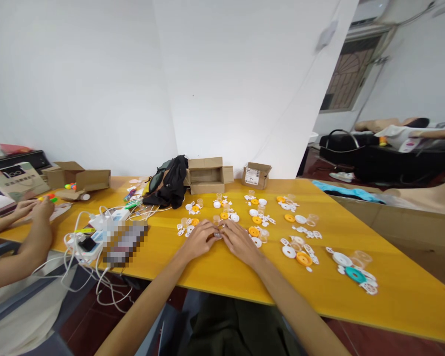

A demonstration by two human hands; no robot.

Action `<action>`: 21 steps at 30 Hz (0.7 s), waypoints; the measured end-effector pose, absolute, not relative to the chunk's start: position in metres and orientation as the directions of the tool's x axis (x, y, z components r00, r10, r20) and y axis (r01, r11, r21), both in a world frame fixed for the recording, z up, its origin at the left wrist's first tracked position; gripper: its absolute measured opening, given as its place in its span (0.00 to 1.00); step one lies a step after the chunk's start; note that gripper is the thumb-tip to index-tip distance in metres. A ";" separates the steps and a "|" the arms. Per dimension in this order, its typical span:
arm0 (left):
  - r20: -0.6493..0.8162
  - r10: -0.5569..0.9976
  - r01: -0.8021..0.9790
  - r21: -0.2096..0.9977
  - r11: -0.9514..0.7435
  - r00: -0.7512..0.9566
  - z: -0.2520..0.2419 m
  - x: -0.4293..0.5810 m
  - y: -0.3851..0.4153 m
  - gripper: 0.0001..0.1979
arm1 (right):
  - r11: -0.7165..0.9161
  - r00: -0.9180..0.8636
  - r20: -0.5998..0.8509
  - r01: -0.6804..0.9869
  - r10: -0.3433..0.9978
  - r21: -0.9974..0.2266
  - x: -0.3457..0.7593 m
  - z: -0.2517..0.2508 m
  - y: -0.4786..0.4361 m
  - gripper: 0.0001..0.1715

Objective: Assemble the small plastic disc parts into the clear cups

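Observation:
Close together over the yellow table (222, 272), my left hand (200, 239) and my right hand (240, 241) meet at the fingertips. Fingers of both are bent and pressed together on something small and greyish, too small to name. Just beyond them lie an orange ring (224, 216), a white disc (235, 217) and a clear plastic cup (216, 219). To the right of my right hand are another orange ring (253, 231) and a white disc (257, 242). White cut-out pieces (180, 229) lie left of my left hand.
Several similar groups of parts spread rightward, one with a teal ring (355, 275). Cardboard boxes (206, 187) and a dark backpack (168, 183) stand at the back. Power strips with tangled white cables (96, 237) lie left. Another person's hands (40, 207) work at far left.

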State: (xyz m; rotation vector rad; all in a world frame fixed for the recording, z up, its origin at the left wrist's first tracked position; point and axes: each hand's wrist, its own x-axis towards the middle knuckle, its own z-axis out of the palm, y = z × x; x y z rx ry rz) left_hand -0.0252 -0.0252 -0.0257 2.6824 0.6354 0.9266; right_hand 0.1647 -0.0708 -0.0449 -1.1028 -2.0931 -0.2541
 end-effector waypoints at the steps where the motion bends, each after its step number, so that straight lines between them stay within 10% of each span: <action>1: 0.531 0.469 0.323 0.349 -0.880 0.705 -0.026 -0.025 -0.025 0.07 | 0.611 -0.351 0.690 0.773 0.633 -0.168 0.165 -0.045 -0.071 0.14; 21: 0.524 0.507 0.306 0.424 -0.852 0.685 -0.027 -0.026 -0.023 0.05 | 0.625 -0.368 0.654 0.752 0.661 -0.208 0.165 -0.045 -0.074 0.16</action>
